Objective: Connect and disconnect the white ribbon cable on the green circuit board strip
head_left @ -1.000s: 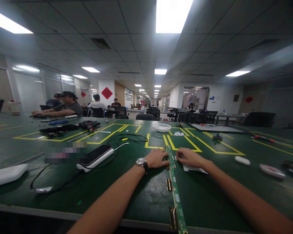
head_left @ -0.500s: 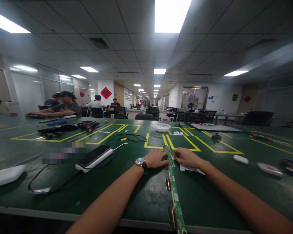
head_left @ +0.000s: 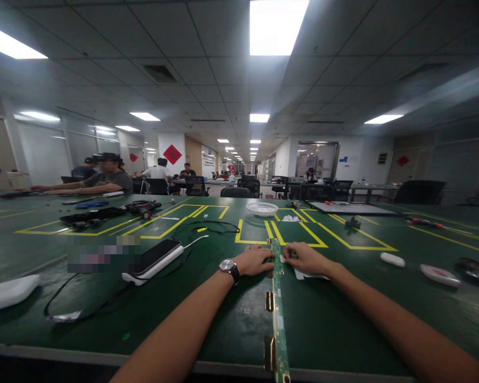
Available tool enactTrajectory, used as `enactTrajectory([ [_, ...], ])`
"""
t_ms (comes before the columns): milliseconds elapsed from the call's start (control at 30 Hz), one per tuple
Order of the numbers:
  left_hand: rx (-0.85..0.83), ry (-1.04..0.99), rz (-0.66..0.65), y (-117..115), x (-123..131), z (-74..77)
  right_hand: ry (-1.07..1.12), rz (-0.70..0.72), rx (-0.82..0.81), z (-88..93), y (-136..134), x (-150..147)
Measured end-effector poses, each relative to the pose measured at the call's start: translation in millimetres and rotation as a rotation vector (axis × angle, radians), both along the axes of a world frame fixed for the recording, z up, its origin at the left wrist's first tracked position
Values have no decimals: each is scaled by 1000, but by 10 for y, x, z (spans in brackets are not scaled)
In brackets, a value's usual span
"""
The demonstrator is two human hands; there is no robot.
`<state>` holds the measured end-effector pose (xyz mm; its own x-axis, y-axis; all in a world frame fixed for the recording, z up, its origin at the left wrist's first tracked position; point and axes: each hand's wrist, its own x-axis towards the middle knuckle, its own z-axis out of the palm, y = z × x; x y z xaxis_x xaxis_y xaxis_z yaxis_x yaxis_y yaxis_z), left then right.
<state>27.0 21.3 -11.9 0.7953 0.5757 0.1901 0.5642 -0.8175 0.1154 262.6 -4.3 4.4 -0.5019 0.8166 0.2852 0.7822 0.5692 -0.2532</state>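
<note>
A long, narrow green circuit board (head_left: 279, 308) lies on the green table, running from between my hands toward the near edge. Gold-coloured flex strips (head_left: 269, 301) stick out along its left side. My left hand (head_left: 254, 260), with a watch on the wrist, grips the board's left edge near the far end, thumb and fingers resting on it. Opposite, my right hand (head_left: 302, 257) has its fingertips pinched together at the board's right edge. What they hold is too small to make out. White paper (head_left: 303, 274) lies partly under my right hand.
Left of my arm are a phone on a white power bank (head_left: 154, 260) and a black cable (head_left: 207, 222). A white plastic basket (head_left: 262, 208) stands beyond the board. On the right lie a white oval case (head_left: 392, 259) and a screwdriver (head_left: 427, 222). A person (head_left: 104, 178) sits far left.
The near end of the circuit board has swung to the left, so it lies straighter toward me. Both hands stay at almost the same place on it.
</note>
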Motion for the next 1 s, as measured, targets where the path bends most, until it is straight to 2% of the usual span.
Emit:
enactTrajectory([
  [133, 1, -9, 8, 0, 4, 2, -4, 18, -32, 28, 8, 26],
  [300, 11, -43, 18, 9, -5, 27, 48, 153, -15, 68, -16, 8],
  [400, 46, -95, 31, 5, -7, 46, 52, 224, -7, 29, -4, -35],
  [500, 91, -131, 41, -7, -3, 60, 11, 212, -7, -36, 67, -16],
  [633, 102, -117, 46, -23, 2, 71, -107, 15, 34, -67, 186, 141],
  [800, 83, -106, 25, -35, 8, 78, -312, -475, 42, -31, 222, 335],
  [867, 79, -114, 19, -45, 13, 85, -358, -622, 26, -22, 215, 373],
  [1000, 72, -111, 14, -53, 21, 89, -394, -740, 2, -19, 217, 410],
])
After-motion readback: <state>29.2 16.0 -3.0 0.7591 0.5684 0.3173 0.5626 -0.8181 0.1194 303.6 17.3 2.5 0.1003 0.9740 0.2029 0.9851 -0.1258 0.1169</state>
